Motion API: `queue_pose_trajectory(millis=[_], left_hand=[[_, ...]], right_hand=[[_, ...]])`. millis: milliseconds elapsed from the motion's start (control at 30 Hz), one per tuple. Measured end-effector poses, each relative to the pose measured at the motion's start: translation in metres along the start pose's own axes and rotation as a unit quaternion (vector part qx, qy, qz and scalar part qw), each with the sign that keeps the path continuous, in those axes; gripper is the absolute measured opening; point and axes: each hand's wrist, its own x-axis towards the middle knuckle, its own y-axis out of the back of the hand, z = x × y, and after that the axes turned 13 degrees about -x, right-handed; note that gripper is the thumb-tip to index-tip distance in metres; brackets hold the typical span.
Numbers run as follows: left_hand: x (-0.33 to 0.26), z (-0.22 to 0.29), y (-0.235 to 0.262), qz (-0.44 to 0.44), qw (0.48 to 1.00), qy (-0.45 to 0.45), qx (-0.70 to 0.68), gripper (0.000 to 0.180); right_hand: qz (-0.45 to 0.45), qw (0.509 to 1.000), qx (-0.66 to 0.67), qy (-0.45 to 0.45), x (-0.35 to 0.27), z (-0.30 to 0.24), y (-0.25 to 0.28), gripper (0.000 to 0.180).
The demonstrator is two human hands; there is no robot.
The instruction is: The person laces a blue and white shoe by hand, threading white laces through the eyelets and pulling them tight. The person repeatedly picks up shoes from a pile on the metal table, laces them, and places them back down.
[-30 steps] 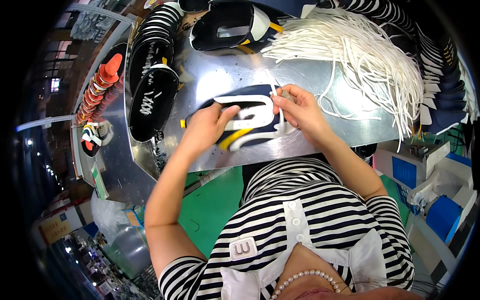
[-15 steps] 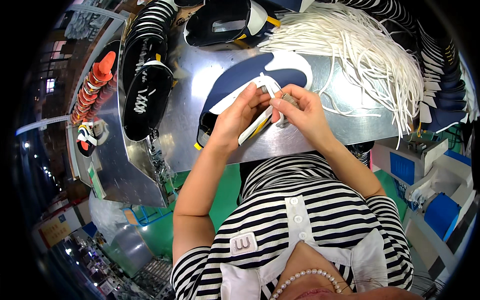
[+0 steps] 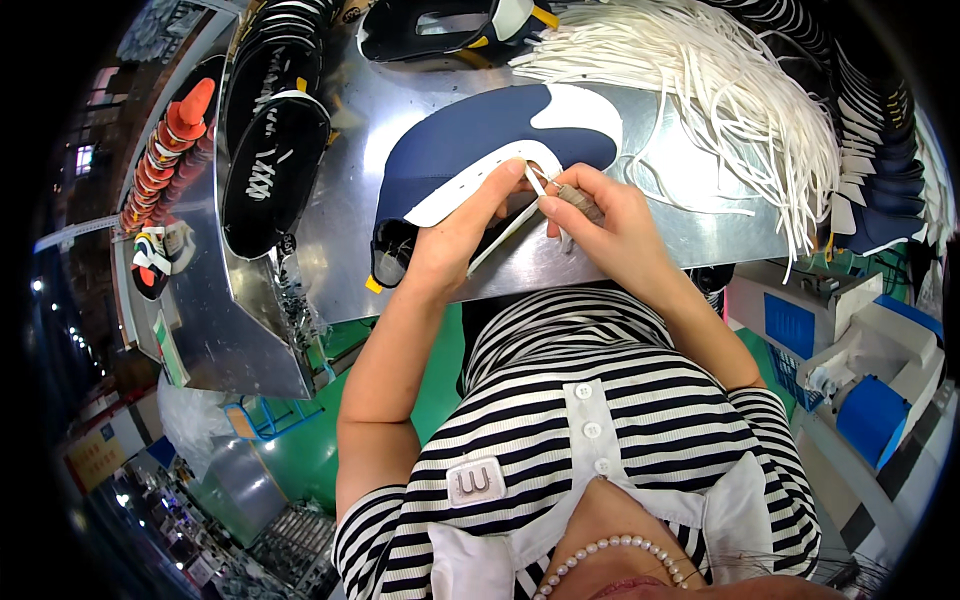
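A navy and white shoe upper [image 3: 480, 140] lies on the shiny metal table [image 3: 680, 220], its white eyelet band facing me. My left hand [image 3: 460, 235] grips the upper's near edge, thumb on the white band. My right hand [image 3: 600, 215] is closed on a small grey-handled tool [image 3: 578, 198] and pinches a white lace [image 3: 545, 190] at the eyelets, right beside my left fingertips.
A big heap of white laces [image 3: 720, 80] covers the table's far right. Black shoe uppers [image 3: 270, 160] lie at the left, another black shoe [image 3: 450, 30] at the back. Stacked dark pieces [image 3: 890, 150] line the right edge. Orange cones [image 3: 170, 150] stand far left.
The upper has been turned and lifted so its white eyelet band faces me. Both hands have come together at the eyelets, with the lace between them.
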Motion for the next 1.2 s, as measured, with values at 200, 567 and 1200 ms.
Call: queue_pose_trajectory(millis=[200,567,1200], left_hand=[[-0.004,0.003,-0.008,0.018,0.996,0.020,0.081,0.020],[-0.007,-0.010,-0.005,-0.044,0.877,-0.306,0.369,0.014],[-0.007,-0.007,0.020,0.028,0.980,-0.078,0.178,0.031]], right_hand=[[0.100,0.987,-0.027,0.122,0.003,0.000,0.005,0.014],[0.040,0.973,-0.214,0.079,0.016,-0.005,0.010,0.014],[0.051,0.999,-0.016,0.000,0.039,0.010,0.037,0.052]])
